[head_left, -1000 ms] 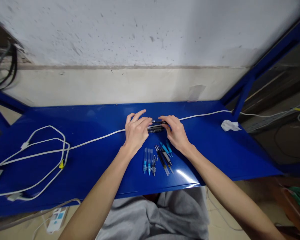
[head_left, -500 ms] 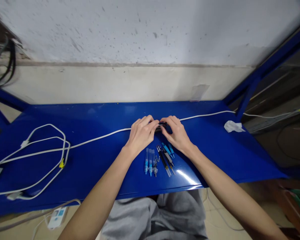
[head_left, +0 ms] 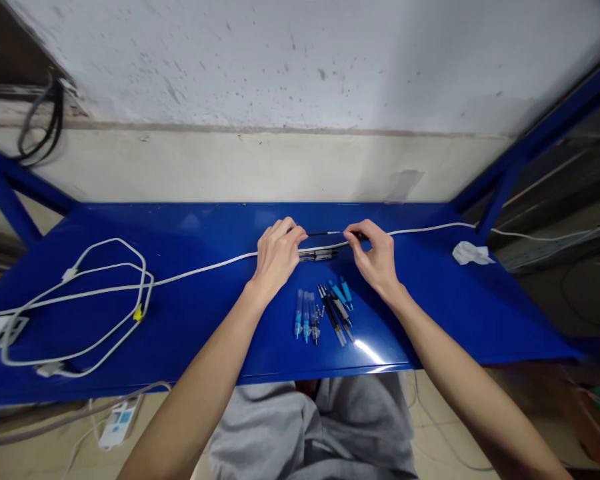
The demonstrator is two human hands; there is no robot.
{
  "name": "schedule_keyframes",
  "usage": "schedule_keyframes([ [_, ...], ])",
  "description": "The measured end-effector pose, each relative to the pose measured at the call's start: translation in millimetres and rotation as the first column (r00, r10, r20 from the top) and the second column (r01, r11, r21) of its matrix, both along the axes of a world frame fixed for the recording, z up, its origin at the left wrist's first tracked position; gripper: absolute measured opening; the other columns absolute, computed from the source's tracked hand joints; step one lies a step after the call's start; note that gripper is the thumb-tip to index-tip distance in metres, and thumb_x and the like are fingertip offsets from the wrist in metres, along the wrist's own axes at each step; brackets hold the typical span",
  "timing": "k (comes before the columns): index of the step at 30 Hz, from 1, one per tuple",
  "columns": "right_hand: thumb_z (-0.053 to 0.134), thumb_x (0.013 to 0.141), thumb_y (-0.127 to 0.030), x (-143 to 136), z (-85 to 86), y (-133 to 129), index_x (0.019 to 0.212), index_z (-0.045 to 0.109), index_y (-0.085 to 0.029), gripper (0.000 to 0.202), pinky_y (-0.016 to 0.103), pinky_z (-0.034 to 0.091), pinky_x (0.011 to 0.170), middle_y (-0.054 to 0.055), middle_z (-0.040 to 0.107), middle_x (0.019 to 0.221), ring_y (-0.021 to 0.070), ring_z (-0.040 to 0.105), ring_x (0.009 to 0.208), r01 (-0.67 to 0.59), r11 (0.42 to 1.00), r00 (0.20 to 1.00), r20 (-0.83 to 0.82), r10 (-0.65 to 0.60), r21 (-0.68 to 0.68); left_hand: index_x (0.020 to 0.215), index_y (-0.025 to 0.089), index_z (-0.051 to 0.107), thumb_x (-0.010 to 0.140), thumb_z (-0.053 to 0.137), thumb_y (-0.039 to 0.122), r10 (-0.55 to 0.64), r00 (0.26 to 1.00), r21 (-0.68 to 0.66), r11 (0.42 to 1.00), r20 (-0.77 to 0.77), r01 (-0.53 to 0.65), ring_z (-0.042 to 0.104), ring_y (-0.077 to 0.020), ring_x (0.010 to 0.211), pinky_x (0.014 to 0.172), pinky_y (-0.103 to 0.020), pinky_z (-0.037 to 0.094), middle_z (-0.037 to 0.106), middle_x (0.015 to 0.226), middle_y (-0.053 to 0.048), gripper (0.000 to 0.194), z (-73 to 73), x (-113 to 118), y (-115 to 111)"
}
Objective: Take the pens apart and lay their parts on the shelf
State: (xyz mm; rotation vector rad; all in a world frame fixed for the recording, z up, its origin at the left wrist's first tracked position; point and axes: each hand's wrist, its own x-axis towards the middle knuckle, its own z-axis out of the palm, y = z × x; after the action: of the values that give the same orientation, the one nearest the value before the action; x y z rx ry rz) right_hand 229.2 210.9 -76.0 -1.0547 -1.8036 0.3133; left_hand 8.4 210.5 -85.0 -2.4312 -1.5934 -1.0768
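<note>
Bare forearms and fingers over there, with loose, creased grey clothing below the table's front edge.

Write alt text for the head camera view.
A left hand holds a slim dark pen refill, and a right hand a small black part, over a blue table. Nearer the person lie clear pen barrels and more refills.

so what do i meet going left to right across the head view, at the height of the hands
White cable loop → left hand → thin dark ink refill → right hand → crumpled white tissue.
</note>
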Motion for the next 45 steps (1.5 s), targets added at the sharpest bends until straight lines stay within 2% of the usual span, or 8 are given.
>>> schedule_keyframes([
  [11, 0.057, 0.101, -0.048, -9.6, -2.5, -9.6, 0.084, 0.07, -0.019, 0.036, 0.03, 0.036, 0.058, 0.002, 0.064, 0.074, 0.0139, 0.048, 0.058, -0.147, 0.984, 0.988, 0.042, 0.152, -0.103, 0.093, 0.021, 0.071, 0.103, 0.049, 0.021, 0.06, 0.987, -0.069, 0.996, 0.149, -0.05, 0.062, -0.0185, 0.091, 0.078, -0.031, 0.045, 0.067, 0.096, -0.005, 0.024, -4.4, 0.6, 1.8],
  [16, 0.054, 0.102, -0.053, -10.5, -1.3, -13.4, 0.065, 0.065, -0.017, 0.052, 0.029, 0.028, 0.056, -0.003, 0.049, 0.053, 0.0111, 0.038, 0.05, -0.223, 0.959, 0.955, 0.159, 0.251, -0.175, 0.091, 0.021, 0.071, 0.102, 0.05, 0.02, 0.067, 0.984, -0.075, 0.996, 0.166, -0.055, 0.062, -0.0182, 0.089, 0.076, -0.031, 0.045, 0.068, 0.096, -0.004, 0.023, -1.1, 1.9, 0.2],
  [19, 0.052, 0.103, -0.052, -12.0, 0.7, -14.4, 0.062, 0.064, -0.017, 0.055, 0.028, 0.03, 0.056, -0.003, 0.052, 0.053, 0.0108, 0.041, 0.049, -0.323, 0.897, 0.918, 0.131, 0.375, -0.301, 0.092, 0.021, 0.071, 0.102, 0.05, 0.022, 0.06, 0.984, -0.068, 0.996, 0.165, -0.049, 0.063, -0.0182, 0.089, 0.077, -0.03, 0.045, 0.068, 0.097, -0.005, 0.023, 1.6, 3.1, -1.3],
  [24, 0.061, 0.1, -0.038, -16.2, 1.4, -15.9, 0.089, 0.075, -0.018, 0.026, 0.028, 0.046, 0.067, 0.003, 0.072, 0.077, 0.0157, 0.062, 0.066, -0.527, 0.735, 0.819, -0.024, 0.574, -0.427, 0.091, 0.021, 0.07, 0.102, 0.051, 0.02, 0.055, 0.983, -0.064, 0.997, 0.173, -0.045, 0.063, -0.0175, 0.088, 0.076, -0.03, 0.045, 0.068, 0.096, -0.004, 0.022, 4.9, 5.1, -3.6],
  [28, 0.072, 0.093, -0.037, -17.4, 1.4, -18.1, 0.088, 0.07, -0.018, 0.019, 0.027, 0.048, 0.066, 0.0, 0.069, 0.071, 0.0156, 0.063, 0.064, -0.566, 0.67, 0.805, -0.146, 0.575, -0.48, 0.09, 0.021, 0.071, 0.101, 0.052, 0.02, 0.061, 0.985, -0.081, 0.996, 0.163, -0.049, 0.063, -0.0177, 0.087, 0.075, -0.03, 0.045, 0.068, 0.096, -0.004, 0.022, 4.2, 5.5, -4.0],
  [32, 0.079, 0.087, -0.041, -16.5, 2.4, -17.4, 0.076, 0.07, -0.017, 0.028, 0.027, 0.048, 0.065, 0.001, 0.07, 0.069, 0.0159, 0.064, 0.063, -0.546, 0.681, 0.82, -0.147, 0.553, -0.488, 0.09, 0.021, 0.071, 0.101, 0.052, 0.019, 0.061, 0.985, -0.079, 0.996, 0.162, -0.049, 0.063, -0.0175, 0.087, 0.074, -0.03, 0.044, 0.068, 0.096, -0.004, 0.022, 2.5, 6.0, -3.8],
  [41, 0.069, 0.094, -0.026, -15.7, 10.1, -18.3, 0.096, 0.073, -0.016, 0.01, 0.03, 0.055, 0.079, 0.005, 0.077, 0.083, 0.0192, 0.075, 0.081, -0.613, 0.599, 0.768, -0.212, 0.604, -0.515, 0.089, 0.02, 0.071, 0.101, 0.053, 0.019, 0.054, 0.981, -0.081, 0.996, 0.189, -0.039, 0.062, -0.0169, 0.087, 0.075, -0.03, 0.043, 0.068, 0.094, -0.003, 0.022, 2.7, 8.4, -4.3],
  [45, 0.073, 0.092, -0.024, -14.2, 7.8, -17.3, 0.089, 0.071, -0.016, 0.009, 0.029, 0.054, 0.077, 0.004, 0.075, 0.082, 0.0181, 0.072, 0.078, -0.616, 0.585, 0.765, -0.221, 0.606, -0.529, 0.088, 0.02, 0.07, 0.101, 0.054, 0.017, 0.046, 0.979, -0.081, 0.996, 0.196, -0.03, 0.063, -0.0166, 0.087, 0.075, -0.029, 0.043, 0.068, 0.094, -0.002, 0.02, 2.0, 8.9, -4.6],
])
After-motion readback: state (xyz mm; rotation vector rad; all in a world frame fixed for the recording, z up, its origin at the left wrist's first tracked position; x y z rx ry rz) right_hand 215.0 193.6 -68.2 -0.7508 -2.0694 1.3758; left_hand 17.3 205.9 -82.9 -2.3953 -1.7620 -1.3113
